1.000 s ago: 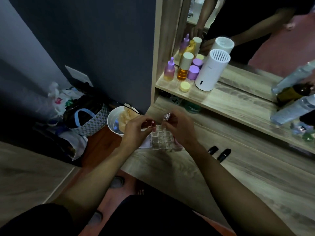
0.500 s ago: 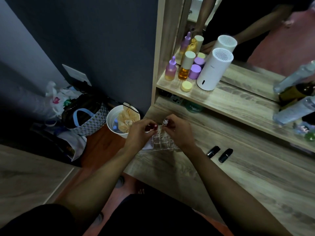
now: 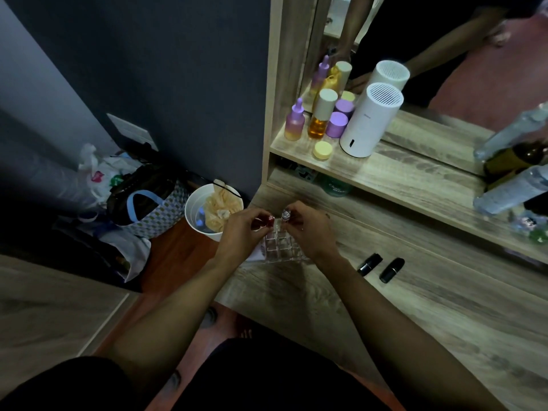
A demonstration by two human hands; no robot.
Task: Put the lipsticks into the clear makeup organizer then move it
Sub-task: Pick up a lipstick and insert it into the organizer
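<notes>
The clear makeup organizer (image 3: 281, 246) stands on the wooden vanity top near its left edge, a grid of small square cells. My left hand (image 3: 240, 232) holds a red lipstick (image 3: 267, 221) at the organizer's far left corner. My right hand (image 3: 308, 229) grips a silver-capped lipstick (image 3: 285, 215) upright, its lower end down in a back cell. Two black lipsticks (image 3: 369, 264) (image 3: 392, 269) lie on the wood to the right of my right forearm.
A shelf above carries a white cylindrical device (image 3: 370, 120), purple and amber bottles (image 3: 321, 117) and a yellow jar (image 3: 323, 150). Clear bottles (image 3: 510, 191) lie at the far right. On the floor to the left stand a white bin (image 3: 204, 212) and bags (image 3: 142, 200).
The silver-capped lipstick has gone lower, down into the organizer's back cell. Both hands have stayed at the organizer, with the red lipstick still in the left.
</notes>
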